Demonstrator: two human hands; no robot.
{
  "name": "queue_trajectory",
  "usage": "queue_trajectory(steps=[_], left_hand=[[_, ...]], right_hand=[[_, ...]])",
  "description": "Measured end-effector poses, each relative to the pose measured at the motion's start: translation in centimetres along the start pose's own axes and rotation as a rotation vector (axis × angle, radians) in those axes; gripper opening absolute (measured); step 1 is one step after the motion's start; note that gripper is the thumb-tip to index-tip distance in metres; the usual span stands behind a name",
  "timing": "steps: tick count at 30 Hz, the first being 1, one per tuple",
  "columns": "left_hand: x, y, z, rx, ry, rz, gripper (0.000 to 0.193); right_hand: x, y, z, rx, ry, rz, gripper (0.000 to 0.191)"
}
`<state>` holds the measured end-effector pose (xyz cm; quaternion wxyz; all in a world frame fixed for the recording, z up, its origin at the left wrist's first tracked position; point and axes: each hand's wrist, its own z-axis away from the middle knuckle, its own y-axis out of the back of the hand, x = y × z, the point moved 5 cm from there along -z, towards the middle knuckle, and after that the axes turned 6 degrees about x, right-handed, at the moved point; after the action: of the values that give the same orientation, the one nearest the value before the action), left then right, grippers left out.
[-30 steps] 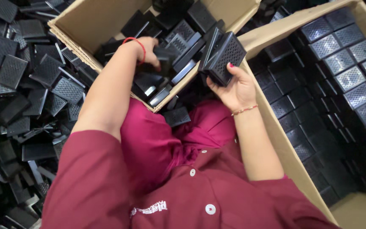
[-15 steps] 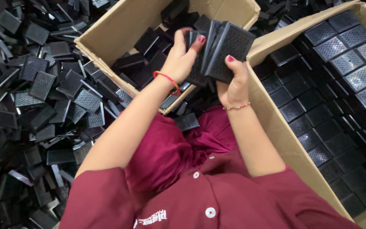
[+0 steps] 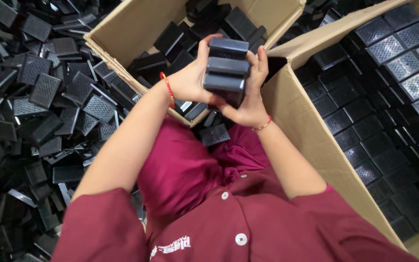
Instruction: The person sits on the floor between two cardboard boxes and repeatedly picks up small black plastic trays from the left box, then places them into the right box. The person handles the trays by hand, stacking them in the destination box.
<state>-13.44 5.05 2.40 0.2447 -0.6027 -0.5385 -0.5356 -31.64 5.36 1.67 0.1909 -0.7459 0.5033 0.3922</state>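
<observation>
Both my hands hold a small stack of black plastic parts (image 3: 226,69) edge-on in front of me. My left hand (image 3: 190,80) presses the stack's left side, with a red string on that wrist. My right hand (image 3: 251,97) cups the stack from the right and below, a thin bracelet on its wrist. The stack hovers over the near corner of an open cardboard box (image 3: 136,29) that holds loose black perforated parts (image 3: 238,22).
A heap of the same black parts (image 3: 44,97) covers the floor at left. A larger cardboard box (image 3: 316,136) at right holds neat rows of stacked parts (image 3: 403,68). One loose part (image 3: 214,134) lies on my lap.
My left hand left the box of loose parts and joined my right hand on the parts. The parts were squared into a tight stack, turned edge-on.
</observation>
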Motion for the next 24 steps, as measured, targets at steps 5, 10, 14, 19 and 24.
queue_trajectory(steps=[5, 10, 14, 19, 24], left_hand=[[-1.1, -1.2, 0.5, -0.068, 0.088, -0.166, 0.138], [1.4, -1.5, 0.2, -0.010, -0.111, -0.173, 0.142], [3.4, -2.8, -0.4, 0.045, -0.129, 0.063, 0.135], [3.6, -5.6, -2.2, 0.199, -0.076, 0.538, 0.119], [2.5, -8.8, -3.3, 0.256, -0.034, 0.470, 0.113]], right_hand=[[0.8, -0.2, 2.0, -0.044, -0.042, 0.040, 0.138], [0.0, 0.6, 1.7, -0.062, -0.102, -0.083, 0.138], [-2.1, 2.5, 1.7, -0.024, -0.156, -0.188, 0.130], [-4.5, 4.0, 2.9, 0.288, -0.158, -0.236, 0.113], [-4.7, 4.7, 4.2, 0.485, -0.253, -0.469, 0.093]])
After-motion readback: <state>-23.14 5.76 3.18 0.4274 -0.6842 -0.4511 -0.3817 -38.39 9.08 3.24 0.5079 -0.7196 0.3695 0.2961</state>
